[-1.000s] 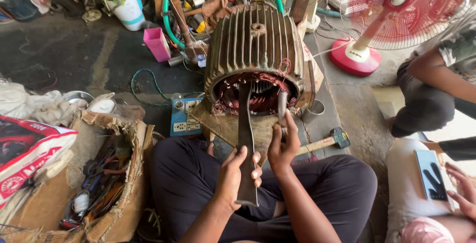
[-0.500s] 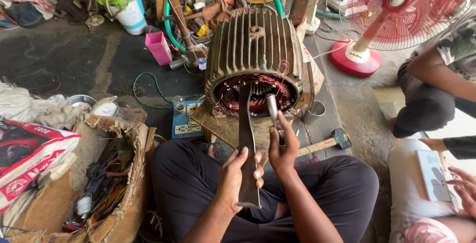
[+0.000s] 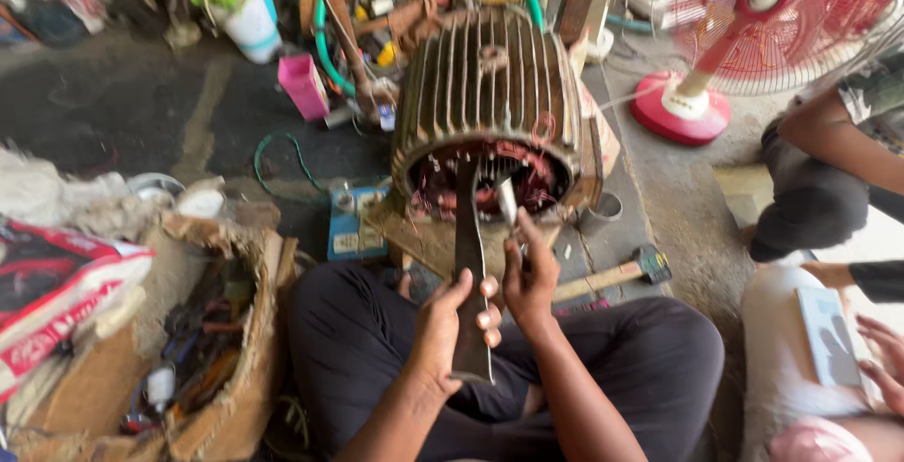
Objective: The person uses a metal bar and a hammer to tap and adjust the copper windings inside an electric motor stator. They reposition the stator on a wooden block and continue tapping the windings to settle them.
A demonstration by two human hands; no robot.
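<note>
A large ribbed motor housing (image 3: 499, 95) lies on its side in front of me, its open end showing copper windings (image 3: 527, 179). My left hand (image 3: 452, 316) grips a long flat dark metal bar (image 3: 468, 264), whose tip reaches into the housing's opening. Just right of it, my right hand (image 3: 529, 274) holds a small silvery tool (image 3: 508, 203) pointed at the windings. I sit cross-legged in dark trousers behind the motor.
A hammer (image 3: 612, 274) lies on the floor right of my knee. A torn cardboard box (image 3: 207, 349) of tools stands at the left, beside a blue meter (image 3: 348, 226). A pink fan (image 3: 753, 29) and another seated person (image 3: 838, 151) are at the right.
My right hand has lifted the small tool further up, into the housing's opening. The left hand and bar stay in place. The view shifted slightly.
</note>
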